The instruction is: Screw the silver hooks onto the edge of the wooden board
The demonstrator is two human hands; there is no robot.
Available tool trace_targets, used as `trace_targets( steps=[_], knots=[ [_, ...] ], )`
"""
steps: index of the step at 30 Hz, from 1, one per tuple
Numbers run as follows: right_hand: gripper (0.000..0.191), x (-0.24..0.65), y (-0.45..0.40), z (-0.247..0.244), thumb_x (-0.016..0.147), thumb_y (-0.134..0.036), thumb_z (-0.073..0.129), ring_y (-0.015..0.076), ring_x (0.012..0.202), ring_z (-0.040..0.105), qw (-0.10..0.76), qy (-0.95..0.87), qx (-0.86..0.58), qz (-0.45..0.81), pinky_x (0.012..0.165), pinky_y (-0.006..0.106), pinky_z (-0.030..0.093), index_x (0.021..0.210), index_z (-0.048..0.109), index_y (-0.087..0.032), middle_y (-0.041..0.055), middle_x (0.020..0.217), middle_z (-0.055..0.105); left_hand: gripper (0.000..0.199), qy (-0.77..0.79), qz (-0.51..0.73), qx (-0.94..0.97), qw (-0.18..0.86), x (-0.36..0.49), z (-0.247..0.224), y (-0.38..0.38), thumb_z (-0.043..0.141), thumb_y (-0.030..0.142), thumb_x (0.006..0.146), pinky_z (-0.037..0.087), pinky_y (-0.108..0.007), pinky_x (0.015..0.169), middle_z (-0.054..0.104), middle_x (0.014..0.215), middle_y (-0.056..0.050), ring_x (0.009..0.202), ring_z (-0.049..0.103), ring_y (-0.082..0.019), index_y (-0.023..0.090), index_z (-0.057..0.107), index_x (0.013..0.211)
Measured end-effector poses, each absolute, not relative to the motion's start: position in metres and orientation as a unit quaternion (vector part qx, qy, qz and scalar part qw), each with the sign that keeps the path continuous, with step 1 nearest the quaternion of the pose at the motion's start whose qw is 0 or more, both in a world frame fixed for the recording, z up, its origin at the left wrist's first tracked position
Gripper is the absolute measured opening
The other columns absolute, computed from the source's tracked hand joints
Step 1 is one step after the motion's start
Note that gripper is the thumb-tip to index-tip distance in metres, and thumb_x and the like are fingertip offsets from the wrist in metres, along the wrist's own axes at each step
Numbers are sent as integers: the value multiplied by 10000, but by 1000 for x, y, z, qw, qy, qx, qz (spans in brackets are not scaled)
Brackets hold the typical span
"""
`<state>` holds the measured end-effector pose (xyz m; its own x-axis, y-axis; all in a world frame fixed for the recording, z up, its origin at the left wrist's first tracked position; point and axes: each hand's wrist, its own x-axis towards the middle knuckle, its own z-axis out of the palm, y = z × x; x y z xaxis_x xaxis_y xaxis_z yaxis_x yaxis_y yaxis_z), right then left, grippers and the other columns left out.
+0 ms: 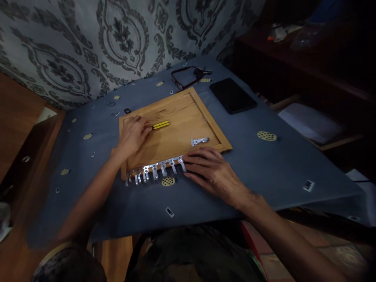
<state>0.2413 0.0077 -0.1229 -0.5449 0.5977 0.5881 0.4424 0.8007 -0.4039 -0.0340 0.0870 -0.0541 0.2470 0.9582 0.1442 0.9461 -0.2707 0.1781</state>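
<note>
A wooden panel with a raised frame [173, 117] lies on the blue tablecloth. My left hand [133, 133] rests over its left part, fingers curled at the dark end of a slim yellow-and-black tool [161, 125], perhaps a screwdriver. Along the panel's near edge sits a row of several shiny metal hooks [155, 169], their curved ends hanging past the edge. At the right end of that row, my right hand [211, 170] has its thumb and fingertips around the last metal hook [182, 163]. One loose metal hook [199, 141] lies on the panel above this hand.
Behind the panel lie dark-framed glasses [185, 78] and a bunch of keys [202, 72]. A black tablet or phone [233, 95] is at the far right. A patterned curtain [123, 39] borders the back of the table, and dark furniture [293, 66] stands to the right.
</note>
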Motion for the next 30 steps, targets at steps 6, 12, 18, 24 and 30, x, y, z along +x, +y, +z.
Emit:
trace_targets(
  steps=[6,12,18,24,30],
  knots=[
    [154,242,8,-123,983,-282,603,228,1135,649,363,-876,-297,115,996,471,514,1031,746,-252,21,1140,772,258,582,59,811,14,-34,-66,91,500,212,945,448,-469,993,629,1143,-146,1124,570,-319,146,656,1140],
    [144,242,8,-122,976,-273,616,235,1115,661,367,-875,-297,107,982,470,518,1017,749,-236,37,1121,780,262,561,20,827,17,-24,-57,99,487,98,862,484,-407,915,650,1069,-104,998,618,-266,170,659,1045],
    [156,242,8,-121,984,-283,604,234,1123,655,370,-872,-297,117,985,477,514,1014,750,-239,26,1134,776,170,584,121,803,10,-14,-30,85,588,109,793,513,-357,783,646,907,-46,825,618,-211,201,583,936],
    [175,242,7,-120,994,-276,583,240,1131,652,368,-872,-299,124,996,482,502,1032,748,-232,39,1143,774,335,496,444,688,290,20,-6,30,777,234,790,595,-308,780,680,923,-1,847,689,-168,235,589,1066],
    [168,242,7,-120,989,-272,594,241,1136,647,363,-875,-298,121,991,465,501,1046,742,-216,36,1137,775,110,498,439,684,302,38,-20,2,734,222,859,599,-255,780,699,894,-12,848,692,-137,181,648,915]
  ],
)
